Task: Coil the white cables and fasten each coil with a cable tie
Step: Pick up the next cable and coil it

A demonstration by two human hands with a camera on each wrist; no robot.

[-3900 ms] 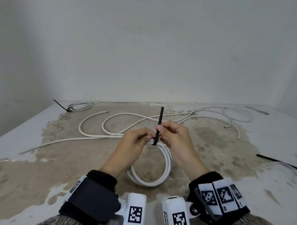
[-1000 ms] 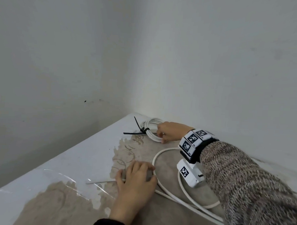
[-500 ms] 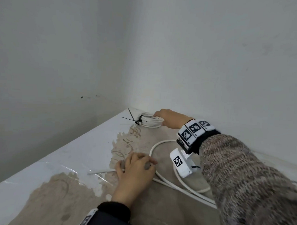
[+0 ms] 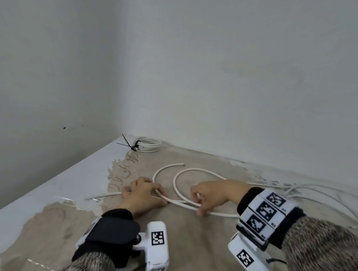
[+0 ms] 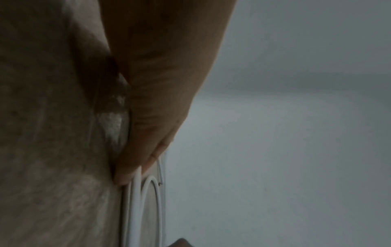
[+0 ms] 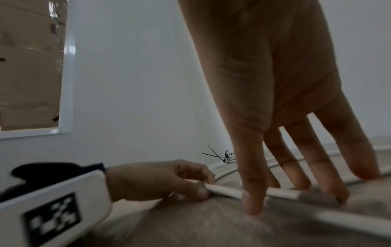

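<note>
A loose white cable (image 4: 181, 203) lies in two open loops on the worn table (image 4: 190, 247). My left hand (image 4: 143, 195) holds it low against the table, thumb and forefinger pinching the strand, as the right wrist view shows (image 6: 158, 180). A short way to the right, my right hand (image 4: 210, 195) grips the same cable (image 6: 283, 193), thumb in front and fingers behind. In the left wrist view the cable (image 5: 136, 208) runs out from under my fingers (image 5: 127, 177). Tied white coils (image 4: 148, 145) with black cable ties (image 4: 131, 147) lie in the far corner.
Walls close the table at the back and left, and its white left edge (image 4: 60, 184) drops off. More loose cable (image 4: 314, 192) trails away to the right behind my right wrist. The black tie tails (image 6: 215, 155) stick up from the coils.
My right hand has let go of the tied coil in the far corner and come back to grip the loose cable. My left hand has stayed on the cable.
</note>
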